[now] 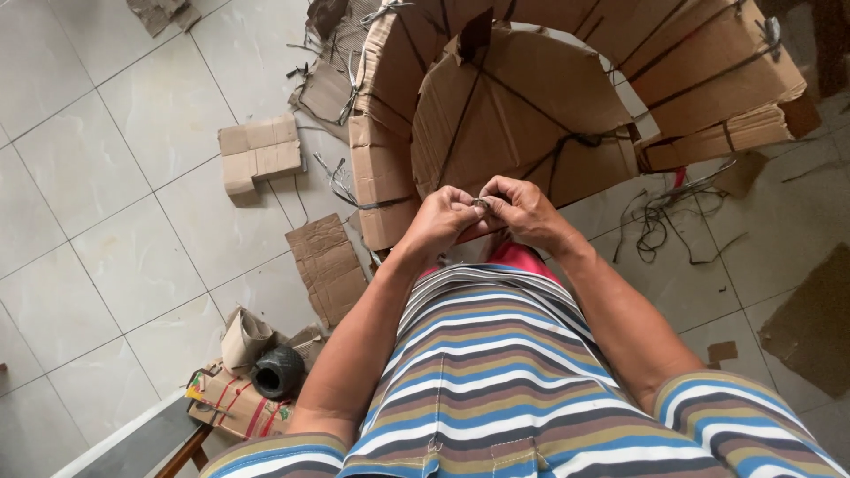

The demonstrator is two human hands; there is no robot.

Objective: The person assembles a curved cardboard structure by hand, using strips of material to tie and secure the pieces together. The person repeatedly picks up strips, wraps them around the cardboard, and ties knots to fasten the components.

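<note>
Both hands pinching a dark cord at the cardboard bundle

Striped cloth in blue, brown and white fills the bottom of my view, the shirt (496, 389) I wear, and both my forearms reach out from it toward the floor work in front of me. My left hand (440, 223) and my right hand (522, 211) meet just in front of the cardboard bundle (522, 115). The fingers of both hands are pressed together, pinching a short bit of dark cord (480, 204) between them; I judge I hold it this close so that both thumbs can work the same small spot. The cord's end is too small for me to tell whether it is a knot or a loop.

More dark cord (567, 142) crosses the curved front sheet of the bundle and gathers at one point on its right side, binding the sheets tight. Behind it more folded sheets stand strapped in the same way.

On the tiled floor (97, 221) to my left lies a small stack of plain brown cardboard pieces (259, 152), squarish, with no marking I can see. Nearer, a ribbed cardboard scrap (328, 265) lies flat. At lower left a dark ball of twine (278, 372) rests on a flattened carton (232, 403) with red and yellow print, close enough to feed from. Loose dark strands (660, 221) are tangled on the tiles to my right
</note>
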